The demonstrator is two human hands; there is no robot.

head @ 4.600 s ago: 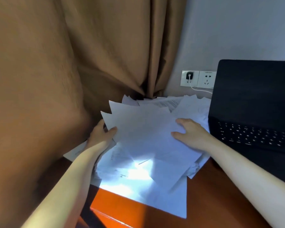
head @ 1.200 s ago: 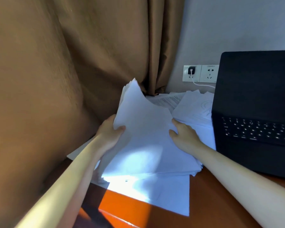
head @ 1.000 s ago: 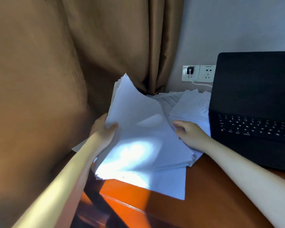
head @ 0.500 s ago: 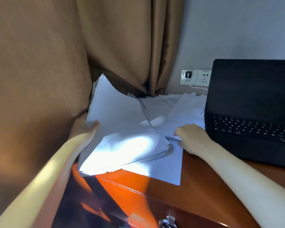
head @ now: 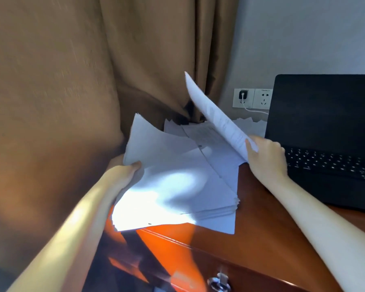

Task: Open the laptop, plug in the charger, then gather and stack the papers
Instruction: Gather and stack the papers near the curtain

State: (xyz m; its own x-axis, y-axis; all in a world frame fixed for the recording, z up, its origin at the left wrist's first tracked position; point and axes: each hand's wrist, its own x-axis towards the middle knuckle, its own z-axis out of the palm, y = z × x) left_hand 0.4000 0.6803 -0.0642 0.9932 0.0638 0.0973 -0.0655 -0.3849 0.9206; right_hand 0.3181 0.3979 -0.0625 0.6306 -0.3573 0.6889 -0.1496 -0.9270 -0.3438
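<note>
On the desk (head: 261, 207) beside the laptop (head: 325, 123), the left hand (head: 122, 171) grips the stack (head: 177, 175) by its edge and the right hand (head: 266, 157) pinches a raised sheet (head: 215, 114): light, floppy, slippery paper, probably best held by its edges.

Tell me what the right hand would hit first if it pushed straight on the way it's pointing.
Likely the loose papers lying behind the stack: the right hand, pinching a raised sheet, points forward-left toward them, with the curtain beyond. Depth is hard to judge.
</note>
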